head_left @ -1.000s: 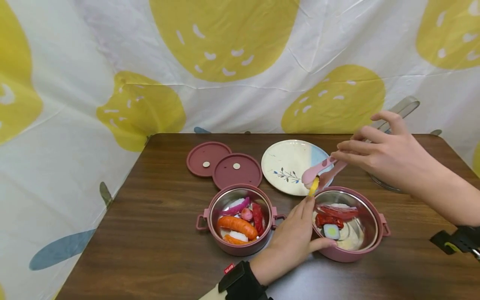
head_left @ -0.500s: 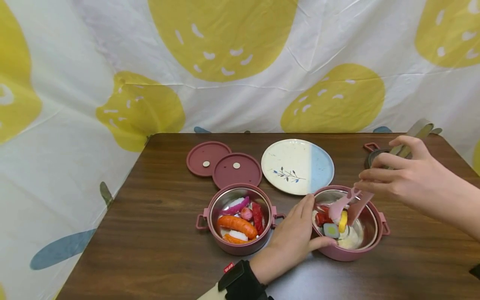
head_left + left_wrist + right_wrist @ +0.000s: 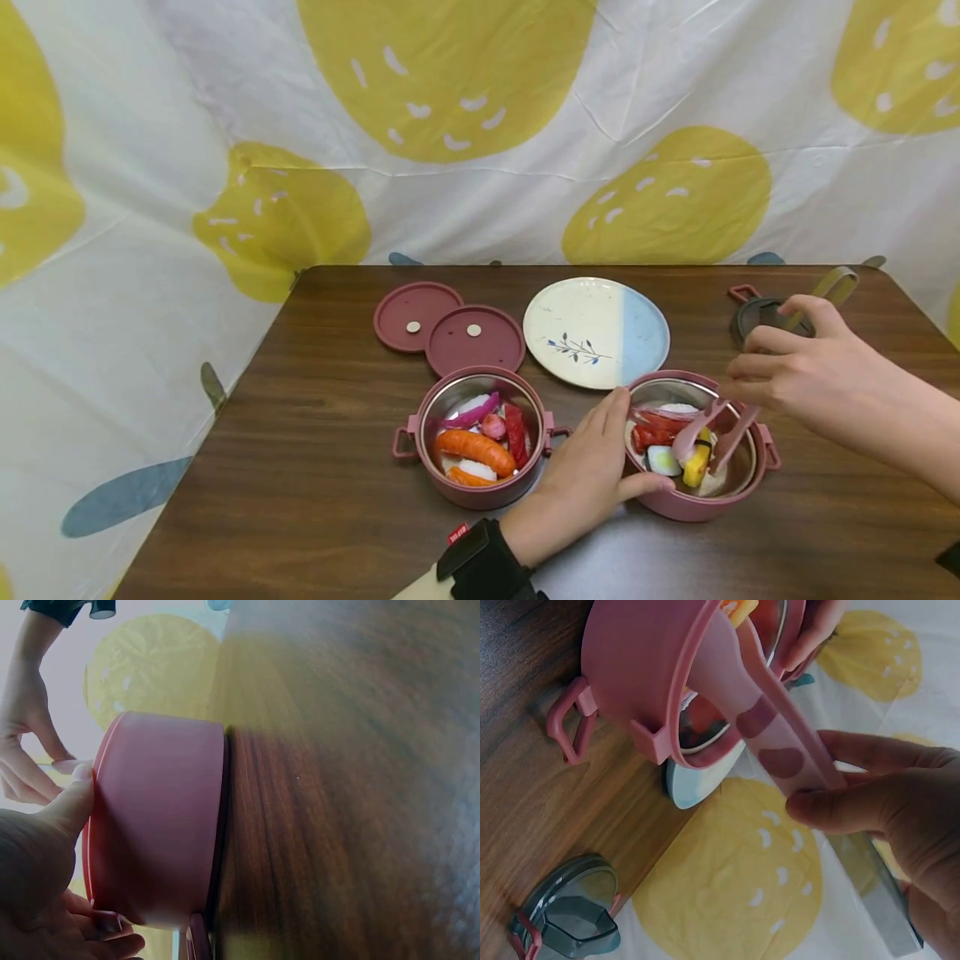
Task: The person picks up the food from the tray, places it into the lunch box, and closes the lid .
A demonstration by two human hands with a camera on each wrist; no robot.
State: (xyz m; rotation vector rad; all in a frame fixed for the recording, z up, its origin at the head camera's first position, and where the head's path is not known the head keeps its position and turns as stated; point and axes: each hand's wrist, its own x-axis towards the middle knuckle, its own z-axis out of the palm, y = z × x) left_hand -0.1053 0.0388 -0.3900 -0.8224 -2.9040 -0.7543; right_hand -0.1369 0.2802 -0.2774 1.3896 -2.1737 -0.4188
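Head camera's up high, peering forward and down over the counter (image 3: pixel 300 400) to the far cloth (image 3: pixel 480 108); left wrist's in tight, low and tipped sideways, on the right-hand pot (image 3: pixel 157 817); right wrist, also sideways, closes from the right, sharing that pot.

We record a creased white cloth (image 3: pixel 480 221) behind the bench (image 3: pixel 315 417) and along its left side. Printed on it: large rounded yellow shapes (image 3: pixel 450 67) with small white dashes, plus a blue-grey leaf shape (image 3: pixel 123 497) at lower left. We note a faint horizontal crease. Bench top: dark brown wood grain, far corners rounded, pale sheen (image 3: pixel 600 554) near the front. Light fairly even.
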